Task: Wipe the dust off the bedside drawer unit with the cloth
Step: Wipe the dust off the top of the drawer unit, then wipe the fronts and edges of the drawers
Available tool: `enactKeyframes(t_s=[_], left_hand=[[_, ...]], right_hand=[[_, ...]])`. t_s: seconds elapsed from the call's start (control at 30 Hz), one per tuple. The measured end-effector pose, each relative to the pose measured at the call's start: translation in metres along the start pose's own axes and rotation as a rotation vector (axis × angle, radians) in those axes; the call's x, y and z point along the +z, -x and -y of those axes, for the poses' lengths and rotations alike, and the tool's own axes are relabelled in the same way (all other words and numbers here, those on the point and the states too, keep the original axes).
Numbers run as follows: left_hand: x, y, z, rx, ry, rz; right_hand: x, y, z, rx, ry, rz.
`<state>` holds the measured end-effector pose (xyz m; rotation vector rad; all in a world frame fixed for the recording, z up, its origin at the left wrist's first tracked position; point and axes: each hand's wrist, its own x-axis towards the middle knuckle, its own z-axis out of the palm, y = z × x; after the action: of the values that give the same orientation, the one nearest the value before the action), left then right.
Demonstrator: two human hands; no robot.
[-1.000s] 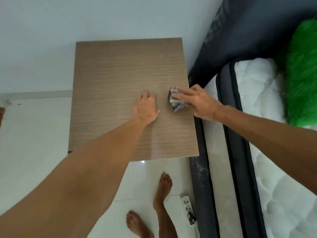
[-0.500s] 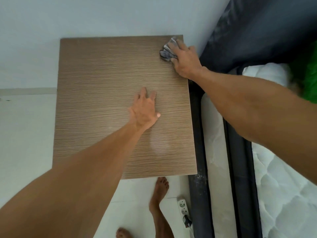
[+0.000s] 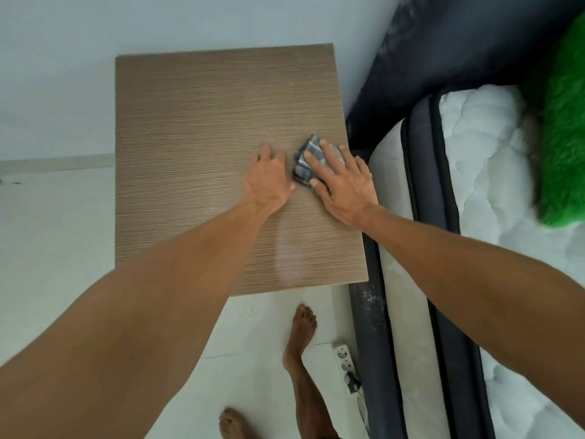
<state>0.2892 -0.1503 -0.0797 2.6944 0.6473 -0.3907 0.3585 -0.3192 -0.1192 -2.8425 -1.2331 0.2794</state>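
Note:
The bedside drawer unit (image 3: 196,128) shows its brown wood-grain top from above, set against the white wall. My right hand (image 3: 342,182) presses a crumpled grey checked cloth (image 3: 305,164) flat onto the top near its right edge, fingers spread over the cloth. My left hand (image 3: 267,180) rests palm down on the top just left of the cloth, fingers apart, holding nothing. A pale glossy patch lies on the wood below the hands.
A bed with a dark frame (image 3: 373,343) and a white quilted mattress (image 3: 493,153) runs along the unit's right side. A green fluffy pillow (image 3: 566,128) lies on it. A white power strip (image 3: 345,359) sits on the tiled floor by my bare feet (image 3: 300,331).
My right hand has drawn the cloth from the far right corner of the top back toward me, to beside my left hand. The left hand has stayed planted on the top.

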Motion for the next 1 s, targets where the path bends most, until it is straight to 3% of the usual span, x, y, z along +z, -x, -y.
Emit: enactKeyframes(t_s=[0.43,0.67,1.0], left_hand=[[0.025,0.126,0.075,0.082,-0.008,-0.012],[0.034,0.201,0.150,0.145,0.029,-0.012],[0.046,0.282,0.215,0.035,0.023,-0.127]], right_hand=[[0.024,0.156,0.103,0.028,-0.004,0.100],[0.037,0.185,0.161,0.114,-0.110,-0.014],[0.046,0.211,0.253,-0.068,-0.046,0.100]])
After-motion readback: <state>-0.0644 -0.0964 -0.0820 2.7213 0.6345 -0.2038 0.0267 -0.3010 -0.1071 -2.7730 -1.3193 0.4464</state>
